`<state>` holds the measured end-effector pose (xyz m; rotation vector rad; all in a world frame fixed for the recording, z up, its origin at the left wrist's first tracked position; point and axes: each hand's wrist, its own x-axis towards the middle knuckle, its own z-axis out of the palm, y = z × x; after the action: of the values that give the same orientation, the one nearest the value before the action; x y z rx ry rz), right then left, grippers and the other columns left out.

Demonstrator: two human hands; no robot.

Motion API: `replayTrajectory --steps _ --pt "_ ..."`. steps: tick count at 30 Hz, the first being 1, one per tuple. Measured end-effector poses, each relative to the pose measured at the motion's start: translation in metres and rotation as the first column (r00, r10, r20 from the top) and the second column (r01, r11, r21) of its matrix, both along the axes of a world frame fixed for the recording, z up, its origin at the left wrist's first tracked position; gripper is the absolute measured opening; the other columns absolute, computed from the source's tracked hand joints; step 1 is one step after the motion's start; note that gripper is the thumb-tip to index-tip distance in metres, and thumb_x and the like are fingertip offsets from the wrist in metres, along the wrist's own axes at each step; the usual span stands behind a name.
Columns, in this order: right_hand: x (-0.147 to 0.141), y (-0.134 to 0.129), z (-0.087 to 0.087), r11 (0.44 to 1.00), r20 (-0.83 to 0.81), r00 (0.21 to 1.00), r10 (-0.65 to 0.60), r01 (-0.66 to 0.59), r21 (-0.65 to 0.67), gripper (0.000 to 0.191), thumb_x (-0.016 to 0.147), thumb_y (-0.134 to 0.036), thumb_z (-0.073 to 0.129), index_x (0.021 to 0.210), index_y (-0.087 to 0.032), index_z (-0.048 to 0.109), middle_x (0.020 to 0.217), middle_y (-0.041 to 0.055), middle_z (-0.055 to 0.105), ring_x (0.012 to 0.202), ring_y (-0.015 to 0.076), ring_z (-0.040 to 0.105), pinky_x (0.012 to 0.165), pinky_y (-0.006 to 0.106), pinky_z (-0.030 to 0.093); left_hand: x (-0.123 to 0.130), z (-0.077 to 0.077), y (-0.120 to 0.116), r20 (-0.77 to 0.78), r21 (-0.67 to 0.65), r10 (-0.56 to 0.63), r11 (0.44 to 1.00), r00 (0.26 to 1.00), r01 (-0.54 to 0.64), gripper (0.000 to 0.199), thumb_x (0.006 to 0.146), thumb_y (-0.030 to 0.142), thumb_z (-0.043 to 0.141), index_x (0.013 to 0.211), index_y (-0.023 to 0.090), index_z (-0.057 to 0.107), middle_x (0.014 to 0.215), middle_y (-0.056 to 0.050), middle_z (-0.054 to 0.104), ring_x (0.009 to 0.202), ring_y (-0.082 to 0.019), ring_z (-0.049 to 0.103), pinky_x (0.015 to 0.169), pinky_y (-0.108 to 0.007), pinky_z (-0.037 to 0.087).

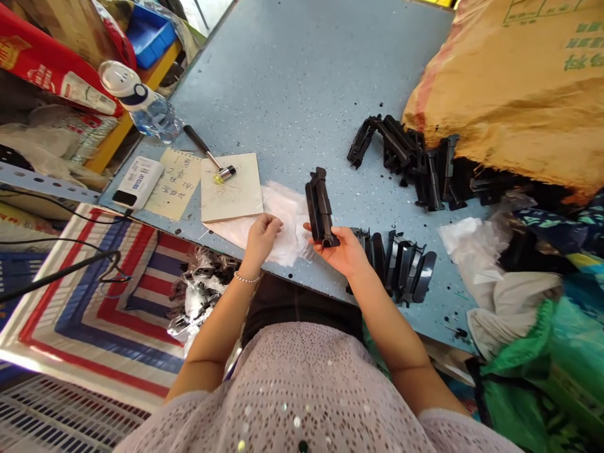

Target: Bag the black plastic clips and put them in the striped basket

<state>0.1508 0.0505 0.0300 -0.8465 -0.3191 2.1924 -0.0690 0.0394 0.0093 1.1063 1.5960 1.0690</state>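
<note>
"Black part, where was it?"

"In the right hand, above the blue speckled table, near the front edge. Fingers and thumb gripped its lower end; long side ran away from the body."

"Left hand?"

"Fingers curled, over by the thin white sheets (couldn't tell if anything was pinched in there). Well clear of the part."

"Around them?"

"Pale square board just past the left hand, hammer with its head on it. Row of similar black pieces beside the right forearm, loose black pile farther off, against the tan sack."
</note>
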Motion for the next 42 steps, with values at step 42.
replayTrajectory --steps 42 --pt "-0.038 -0.008 -0.002 0.989 -0.094 0.986 -0.138 0.132 -0.068 0.021 0.075 -0.031 0.062 0.091 -0.02 0.067 0.085 0.0039 0.076 0.069 0.0161 0.067 0.053 0.024 0.053 -0.027 0.049 -0.021 0.289 0.07 -0.138 0.99 0.947 0.123 0.033 0.084 0.047 0.066 0.108 0.025 0.059 0.093 -0.005 0.058 0.068 -0.014 0.056 0.061 -0.028 0.051"
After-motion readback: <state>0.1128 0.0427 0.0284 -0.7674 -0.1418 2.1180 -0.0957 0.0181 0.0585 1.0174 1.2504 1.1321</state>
